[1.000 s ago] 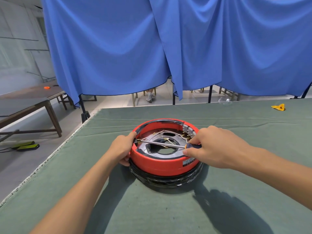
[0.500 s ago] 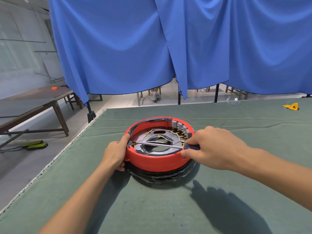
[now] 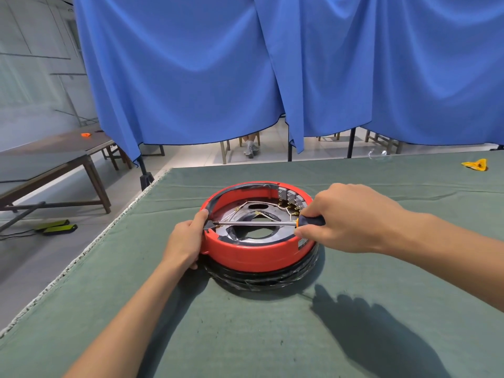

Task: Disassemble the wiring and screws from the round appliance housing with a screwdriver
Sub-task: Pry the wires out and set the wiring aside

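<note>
Left hand [image 3: 188, 238] clamps the rigid red housing [image 3: 256, 255] rim; right hand [image 3: 351, 219] pinches the screwdriver [image 3: 311, 221] handle, thin wiring [image 3: 286, 210] just beyond looks delicate.

Bright, even overhead light casts a soft-edged shadow of the right hand [image 3: 351, 219] onto the surface [image 3: 272, 336] nearer the camera, focus is sharp at centre, and wide-angle distortion bends the blue curtain [image 3: 191, 77] at the frame edges.

Blue curtain [image 3: 191, 77], yellow scrap [image 3: 476, 165]
</note>
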A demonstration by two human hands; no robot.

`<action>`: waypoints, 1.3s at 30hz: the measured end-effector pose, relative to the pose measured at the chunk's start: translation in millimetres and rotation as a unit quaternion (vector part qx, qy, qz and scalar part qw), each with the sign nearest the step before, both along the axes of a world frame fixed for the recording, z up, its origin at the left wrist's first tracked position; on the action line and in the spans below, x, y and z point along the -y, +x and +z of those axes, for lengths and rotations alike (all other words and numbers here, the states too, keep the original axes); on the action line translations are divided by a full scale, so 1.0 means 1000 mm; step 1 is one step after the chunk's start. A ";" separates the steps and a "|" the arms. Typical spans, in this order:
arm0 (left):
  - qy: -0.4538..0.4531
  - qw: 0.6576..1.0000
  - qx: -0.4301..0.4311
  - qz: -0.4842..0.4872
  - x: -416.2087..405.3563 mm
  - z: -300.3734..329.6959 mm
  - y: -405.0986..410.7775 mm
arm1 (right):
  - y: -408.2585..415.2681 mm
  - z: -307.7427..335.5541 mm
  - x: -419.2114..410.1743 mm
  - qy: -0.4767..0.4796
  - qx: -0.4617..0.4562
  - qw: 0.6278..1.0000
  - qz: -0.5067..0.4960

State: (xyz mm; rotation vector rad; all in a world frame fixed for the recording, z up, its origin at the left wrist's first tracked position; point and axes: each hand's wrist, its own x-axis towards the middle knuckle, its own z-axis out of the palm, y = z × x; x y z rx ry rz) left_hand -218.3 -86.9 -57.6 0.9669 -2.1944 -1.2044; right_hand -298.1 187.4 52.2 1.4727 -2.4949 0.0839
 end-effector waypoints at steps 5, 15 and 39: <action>-0.006 1.000 0.004 -0.008 0.000 -0.001 0.000 | 0.000 0.002 0.000 0.005 -0.024 1.000 0.009; -0.014 1.000 -0.005 -0.011 -0.003 0.000 0.000 | 0.013 0.011 0.005 0.029 -0.041 0.999 -0.014; -0.012 1.000 -0.006 0.022 -0.007 0.000 -0.001 | 0.093 0.038 0.031 0.114 0.011 0.990 -0.077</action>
